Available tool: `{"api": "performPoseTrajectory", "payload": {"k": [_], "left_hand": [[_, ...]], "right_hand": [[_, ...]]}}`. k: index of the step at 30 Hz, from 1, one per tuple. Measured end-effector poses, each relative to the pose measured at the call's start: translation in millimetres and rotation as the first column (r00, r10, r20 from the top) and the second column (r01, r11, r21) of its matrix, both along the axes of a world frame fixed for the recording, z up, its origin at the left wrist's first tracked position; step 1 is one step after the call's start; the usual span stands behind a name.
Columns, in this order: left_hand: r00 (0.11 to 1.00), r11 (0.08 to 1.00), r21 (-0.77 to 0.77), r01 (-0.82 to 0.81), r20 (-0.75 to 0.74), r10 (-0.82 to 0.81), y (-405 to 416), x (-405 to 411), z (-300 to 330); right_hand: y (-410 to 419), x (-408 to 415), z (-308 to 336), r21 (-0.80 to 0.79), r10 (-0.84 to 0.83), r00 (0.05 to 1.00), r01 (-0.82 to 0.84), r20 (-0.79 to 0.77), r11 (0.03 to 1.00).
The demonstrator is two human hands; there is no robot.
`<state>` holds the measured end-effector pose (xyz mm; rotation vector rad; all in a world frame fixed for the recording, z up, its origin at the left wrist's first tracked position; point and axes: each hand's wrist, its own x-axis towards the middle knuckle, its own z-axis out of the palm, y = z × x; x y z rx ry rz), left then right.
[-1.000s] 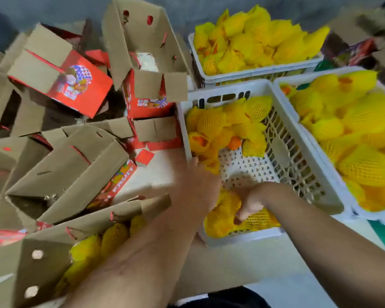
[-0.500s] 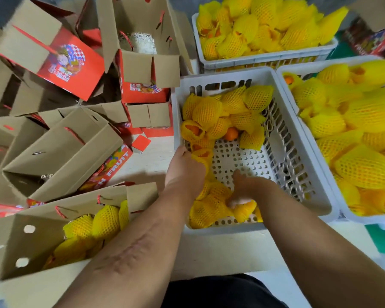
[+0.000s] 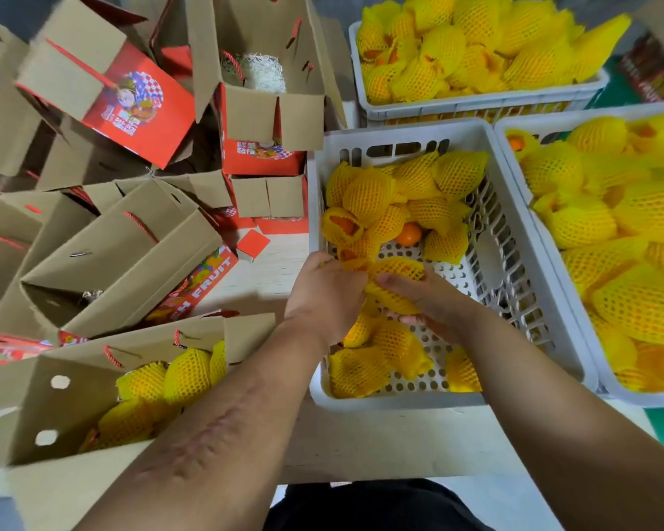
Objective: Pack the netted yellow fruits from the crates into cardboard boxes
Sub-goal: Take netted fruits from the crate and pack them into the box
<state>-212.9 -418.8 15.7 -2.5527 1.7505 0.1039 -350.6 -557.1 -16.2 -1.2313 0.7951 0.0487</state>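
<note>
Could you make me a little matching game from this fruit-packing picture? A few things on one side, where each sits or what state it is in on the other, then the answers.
1. bare orange fruit
2. box with white netting
3. near box
4. held netted fruit

A. partly filled with netted fruit
B. between both hands
C. unwrapped, in the middle crate
D. upright, far side

Pairs: 1-C, 2-D, 3-A, 4-B

I see a pale counter (image 3: 380, 446). On it: near white crate (image 3: 522, 262), open cardboard box (image 3: 27, 408) at its left, jumbled empty boxes (image 3: 104, 258) behind that. Two fuller crates (image 3: 575, 285) sit right and behind.
</note>
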Motion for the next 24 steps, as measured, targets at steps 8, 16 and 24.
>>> {"api": "performPoseTrajectory", "payload": {"k": [8, 16, 24], "left_hand": [[0.993, 0.984, -0.173, -0.037, -0.121, 0.016, 8, 1, -2], [1.000, 0.994, -0.112, -0.016, -0.016, 0.014, 2, 1, -7], [1.000, 0.992, -0.119, -0.031, 0.000, 0.031, 4, 2, -5]], "right_hand": [[6, 8, -6, -0.010, 0.065, 0.998, -0.065, 0.012, 0.998], [-3, 15, -14, 0.166, -0.209, 0.978, 0.211, -0.027, 0.963], [25, 5, -47, -0.176, 0.399, 0.445, -0.814, -0.802, 0.553]]}}
